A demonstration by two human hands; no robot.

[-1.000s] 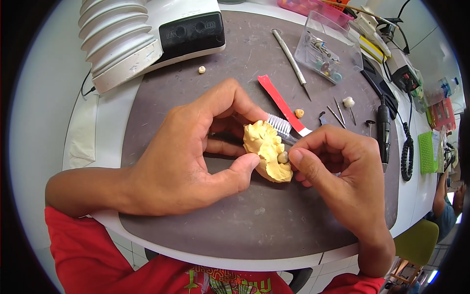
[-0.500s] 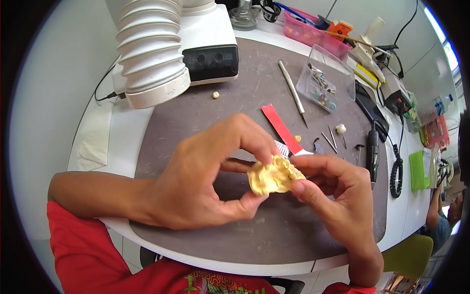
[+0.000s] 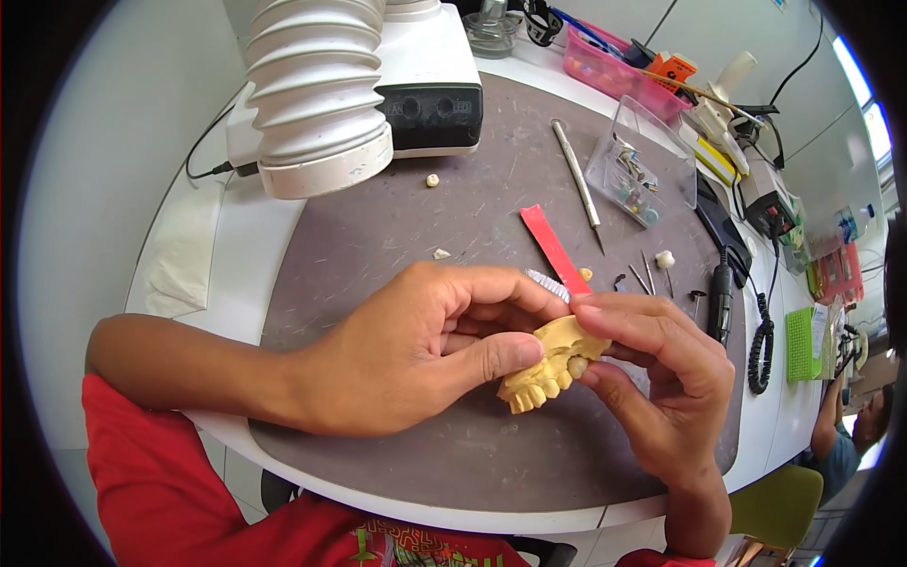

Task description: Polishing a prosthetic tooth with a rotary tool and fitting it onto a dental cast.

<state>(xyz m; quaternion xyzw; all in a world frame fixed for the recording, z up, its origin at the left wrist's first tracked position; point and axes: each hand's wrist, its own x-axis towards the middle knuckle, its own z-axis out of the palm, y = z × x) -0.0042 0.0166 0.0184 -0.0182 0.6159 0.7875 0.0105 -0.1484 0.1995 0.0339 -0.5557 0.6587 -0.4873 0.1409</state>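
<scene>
Between my two hands is a yellow plaster dental model [image 3: 539, 380], its row of teeth turned down and toward me. My left hand [image 3: 406, 350] grips it with the thumb on top and the fingers behind. With thumb and fingers, my right hand [image 3: 661, 373] pinches the model's right end, close to a paler tooth [image 3: 577, 367] in the row. Just behind the hands lie a red strip [image 3: 553, 248] and a white ribbed piece [image 3: 548, 283], partly covered by my fingers. A small yellowish tooth-like piece [image 3: 586, 274] sits beside the strip.
A white ribbed suction hose [image 3: 316, 94] hangs at the upper left before a white box [image 3: 430, 57]. Farther back are a pen-like knife [image 3: 576, 175], a clear tray [image 3: 624, 180] of small parts and a pink basket [image 3: 614, 71]. A black handpiece [image 3: 721, 298] lies right. Another person [image 3: 855, 435] sits far right.
The dental model has been turned over, so its teeth now face down and toward me. My left thumb has moved from its lower edge to its top. The view has shifted slightly.
</scene>
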